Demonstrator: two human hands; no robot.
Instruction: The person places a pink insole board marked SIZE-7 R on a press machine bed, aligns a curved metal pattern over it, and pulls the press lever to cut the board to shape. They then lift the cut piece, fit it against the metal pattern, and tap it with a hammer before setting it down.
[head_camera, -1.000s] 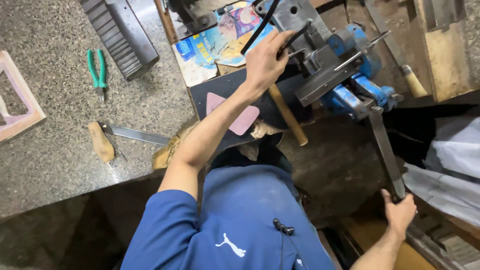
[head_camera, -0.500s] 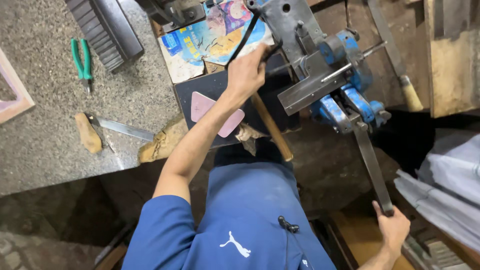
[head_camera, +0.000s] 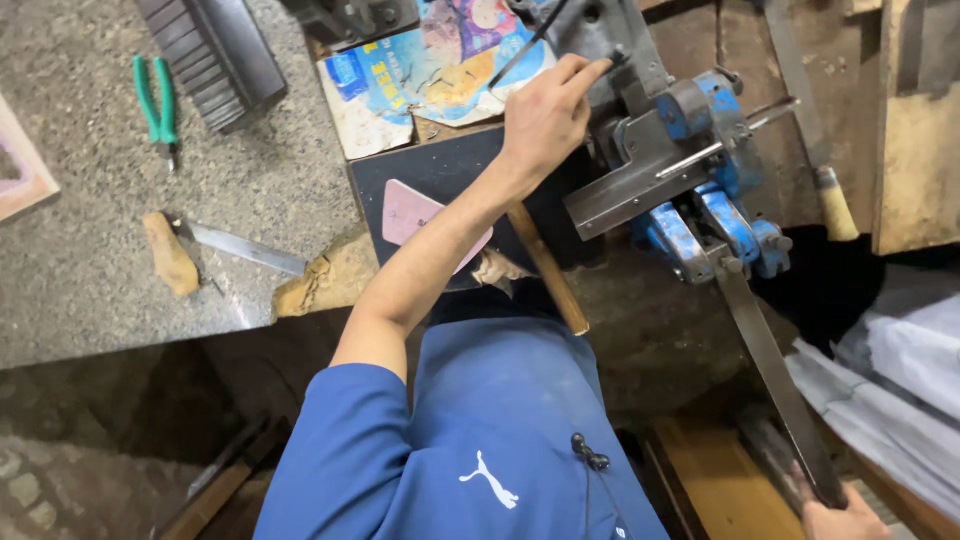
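Observation:
My left hand (head_camera: 548, 118) is up on the bench, fingers closed on a thin black strip (head_camera: 528, 44) that runs up to the grey head of a blue bench machine (head_camera: 690, 160). A long flat metal lever (head_camera: 775, 380) comes down from that machine to the lower right. My right hand (head_camera: 840, 520) grips the lever's low end at the frame's bottom edge, only partly in view. A pink flat piece (head_camera: 405, 210) lies on a dark board (head_camera: 450, 175) under my left forearm. A wooden handle (head_camera: 548, 270) pokes out beside it.
Green-handled pliers (head_camera: 155, 100) and a wooden-handled knife (head_camera: 215, 250) lie on the speckled stone bench (head_camera: 90, 290) at the left. A black ridged block (head_camera: 215, 50) sits at the top. A colourful printed sheet (head_camera: 430, 70) lies behind the board. White sheets (head_camera: 890, 370) are at the right.
The lever has swung further down with my right hand on it, now at the frame's bottom. My left hand stays at the machine head on the black strip. The view has shifted slightly.

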